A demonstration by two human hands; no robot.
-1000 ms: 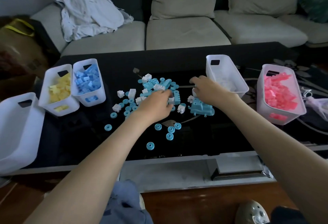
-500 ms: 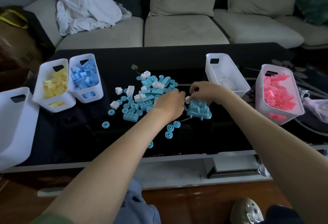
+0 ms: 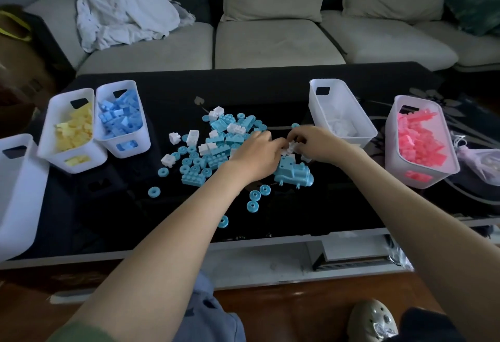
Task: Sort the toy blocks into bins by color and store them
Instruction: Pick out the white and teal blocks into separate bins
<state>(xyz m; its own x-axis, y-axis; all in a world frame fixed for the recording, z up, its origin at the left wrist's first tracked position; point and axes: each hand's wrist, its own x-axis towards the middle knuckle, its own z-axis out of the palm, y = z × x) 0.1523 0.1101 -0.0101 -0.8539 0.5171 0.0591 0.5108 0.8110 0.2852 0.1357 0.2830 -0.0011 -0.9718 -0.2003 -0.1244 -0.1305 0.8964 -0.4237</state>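
Both hands meet at the middle of the glossy black bench [image 3: 108, 206], over the right edge of a loose pile of pale blue and white plastic blocks [image 3: 216, 149]. The right hand [image 3: 315, 145] has its fingers curled down, and its grip is pinched on a small cluster of white blocks [image 3: 288, 150] that shows between the two hands. The left hand [image 3: 254, 157] is turned with its back to the camera and its fingers bent. Its fingertips touch the same white cluster, but its palm is hidden, so I cannot tell whether its grip holds anything.

Just below the hands lies a pale blue toy train piece [image 3: 293, 175], and several pale blue ring-shaped wheels [image 3: 254, 199] lie scattered on the bench nearer the person.

Five white plastic bins with cut-out handles stand on the bench.
- At the far left is a large white bin [image 3: 19, 192], partly out of frame.
- Next to it stand a bin of yellow blocks [image 3: 67, 159] and a bin of darker blue blocks [image 3: 130, 149], their sides touching.
- Right of the hands, near the right wrist, is a bin holding a few white blocks [image 3: 370, 135].
- Further right, well apart from it, is a bin heaped with pink blocks [image 3: 422, 180].
- A clear plastic bag [image 3: 484, 163] lies just beside the pink bin.

Behind the bench is a beige sofa [image 3: 270, 43], with a crumpled white cloth [image 3: 121, 5] on its left seat.
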